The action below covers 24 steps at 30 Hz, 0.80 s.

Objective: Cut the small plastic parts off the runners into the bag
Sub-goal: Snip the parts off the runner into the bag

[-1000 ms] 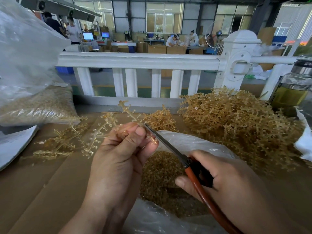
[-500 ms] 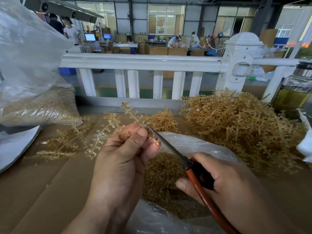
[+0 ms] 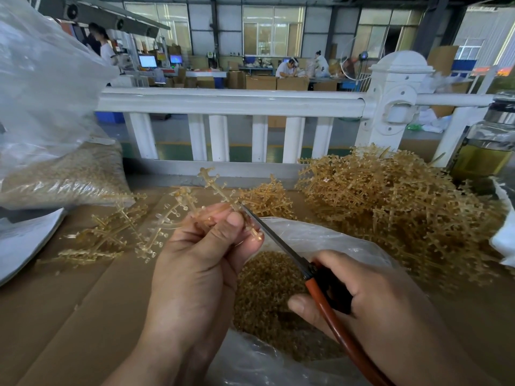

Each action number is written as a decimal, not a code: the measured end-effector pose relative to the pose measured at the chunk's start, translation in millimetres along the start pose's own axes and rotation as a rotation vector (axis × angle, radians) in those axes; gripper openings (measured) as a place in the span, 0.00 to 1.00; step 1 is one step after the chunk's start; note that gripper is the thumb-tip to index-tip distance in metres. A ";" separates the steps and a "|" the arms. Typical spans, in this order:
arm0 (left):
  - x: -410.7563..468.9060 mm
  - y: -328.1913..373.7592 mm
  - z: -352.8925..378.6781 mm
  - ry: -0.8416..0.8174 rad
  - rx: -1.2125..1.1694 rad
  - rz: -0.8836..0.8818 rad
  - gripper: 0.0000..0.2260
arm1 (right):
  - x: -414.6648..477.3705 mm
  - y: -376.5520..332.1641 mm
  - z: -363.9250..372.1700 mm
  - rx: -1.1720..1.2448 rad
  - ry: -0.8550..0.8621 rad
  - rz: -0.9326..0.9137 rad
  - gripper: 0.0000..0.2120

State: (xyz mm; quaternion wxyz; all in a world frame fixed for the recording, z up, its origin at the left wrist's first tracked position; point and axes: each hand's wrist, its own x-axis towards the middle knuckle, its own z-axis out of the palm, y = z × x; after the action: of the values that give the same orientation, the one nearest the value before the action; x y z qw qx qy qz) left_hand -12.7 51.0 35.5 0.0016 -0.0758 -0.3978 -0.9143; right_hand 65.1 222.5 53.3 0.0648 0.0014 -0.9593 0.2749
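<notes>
My left hand [image 3: 200,263] pinches a translucent amber runner [image 3: 214,188] between thumb and fingers, its branched end sticking up past my fingertips. My right hand [image 3: 370,307] grips scissors [image 3: 281,246] with orange-red handles; the blades reach up to the runner at my left fingertips. Below both hands lies an open clear plastic bag [image 3: 328,240] holding a heap of cut small parts [image 3: 267,288].
A big pile of uncut runners [image 3: 395,210] lies at the right, a smaller clump [image 3: 267,199] behind the bag. Stripped runners [image 3: 111,232] lie at the left on the cardboard surface [image 3: 69,316]. A filled bag [image 3: 64,174] sits far left, a jar [image 3: 487,146] far right, a white railing [image 3: 228,101] behind.
The hands, runner and scissors stay almost where they were; the scissors blades remain at the runner by my left fingertips.
</notes>
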 end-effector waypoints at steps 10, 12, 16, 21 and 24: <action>-1.2 -1.2 1.4 -0.001 0.004 -0.001 0.06 | -0.9 0.9 -3.1 0.003 -0.006 -0.015 0.25; -0.9 -1.2 0.9 -0.010 0.005 0.002 0.05 | -1.2 -0.2 -4.0 -0.014 -0.002 -0.026 0.25; -0.8 -1.4 0.2 -0.016 0.007 0.013 0.06 | -3.8 -3.3 -4.9 -0.002 0.006 -0.029 0.22; -0.4 -0.7 -0.5 -0.019 -0.004 -0.001 0.06 | -3.8 -3.8 -5.0 0.011 -0.004 -0.023 0.23; -0.7 -0.7 -0.4 -0.017 -0.011 -0.013 0.04 | -3.6 -3.3 -3.6 -0.007 -0.002 -0.019 0.24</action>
State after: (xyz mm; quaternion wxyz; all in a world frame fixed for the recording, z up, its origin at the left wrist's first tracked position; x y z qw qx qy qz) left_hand -12.0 51.1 34.6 -0.0079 -0.0809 -0.3932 -0.9159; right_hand 69.3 221.5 57.6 0.0663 0.0104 -0.9603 0.2708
